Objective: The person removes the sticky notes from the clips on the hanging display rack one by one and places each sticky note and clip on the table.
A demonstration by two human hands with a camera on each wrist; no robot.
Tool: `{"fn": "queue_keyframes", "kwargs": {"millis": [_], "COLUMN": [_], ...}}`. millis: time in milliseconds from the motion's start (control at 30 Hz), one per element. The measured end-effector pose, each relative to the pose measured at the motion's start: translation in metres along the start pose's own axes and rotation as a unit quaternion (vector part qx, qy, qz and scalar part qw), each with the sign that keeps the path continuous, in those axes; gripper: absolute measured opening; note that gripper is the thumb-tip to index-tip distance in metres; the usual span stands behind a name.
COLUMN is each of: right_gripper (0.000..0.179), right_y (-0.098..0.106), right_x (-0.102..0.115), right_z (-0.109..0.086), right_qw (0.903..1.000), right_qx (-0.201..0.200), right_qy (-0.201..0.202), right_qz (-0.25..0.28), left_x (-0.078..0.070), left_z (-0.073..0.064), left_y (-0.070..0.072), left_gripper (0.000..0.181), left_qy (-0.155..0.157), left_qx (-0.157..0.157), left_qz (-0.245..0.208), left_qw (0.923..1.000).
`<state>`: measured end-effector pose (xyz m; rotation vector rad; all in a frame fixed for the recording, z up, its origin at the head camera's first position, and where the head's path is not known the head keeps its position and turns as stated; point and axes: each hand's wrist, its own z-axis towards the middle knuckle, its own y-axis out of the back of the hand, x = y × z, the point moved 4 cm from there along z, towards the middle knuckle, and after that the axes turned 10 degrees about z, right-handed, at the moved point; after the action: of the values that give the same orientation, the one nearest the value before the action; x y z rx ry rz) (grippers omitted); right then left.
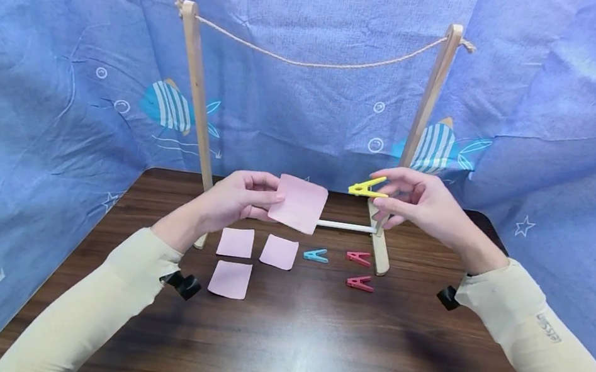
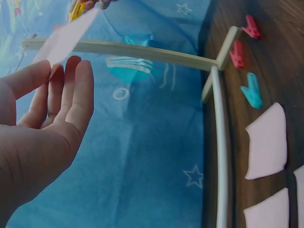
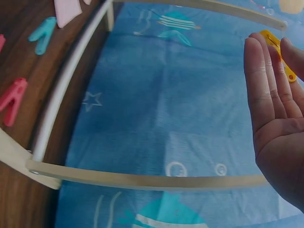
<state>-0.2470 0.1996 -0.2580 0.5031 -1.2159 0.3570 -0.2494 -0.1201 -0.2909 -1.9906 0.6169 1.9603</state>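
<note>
Left hand point(image 1: 239, 198) pinches a pink square point(image 1: 300, 204) mid-frame by one edge; it could slip. Right hand point(image 1: 421, 204) pinches a yellow peg point(image 1: 367, 187), which might spring loose.

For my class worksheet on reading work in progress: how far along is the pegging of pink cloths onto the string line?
Done: nothing hangs on the string yet. In hand: the left hand holds one pink cloth, and the right hand pinches a yellow peg. Left: three pink cloths and three pegs lie on the table.
</note>
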Motion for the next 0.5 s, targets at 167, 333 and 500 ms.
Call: {"fn": "queue_keyframes", "kwargs": {"millis": [167, 333, 500], "right_gripper": [0.041, 0.041, 0.042], "right_y": [-0.005, -0.008, -0.015], "right_x": [-0.013, -0.019, -0.031], "right_z": [-0.003, -0.004, -0.007], "right_qw": [0.9995, 0.9993, 0.9984], "right_qx": [0.026, 0.027, 0.023], "right_qy": [-0.008, -0.017, -0.050], "right_qz": [0.013, 0.017, 0.006], "left_x": [0.016, 0.027, 0.038], "left_z": [-0.005, -0.007, -0.009], "left_y": [0.003, 0.006, 0.007], "left_gripper": [0.009, 0.012, 0.011], "left_qy": [0.008, 0.009, 0.013], "left_qx": [0.016, 0.021, 0.030], "left_qz": [0.011, 0.020, 0.044], "left_qw": [0.9998, 0.9995, 0.9985]}}
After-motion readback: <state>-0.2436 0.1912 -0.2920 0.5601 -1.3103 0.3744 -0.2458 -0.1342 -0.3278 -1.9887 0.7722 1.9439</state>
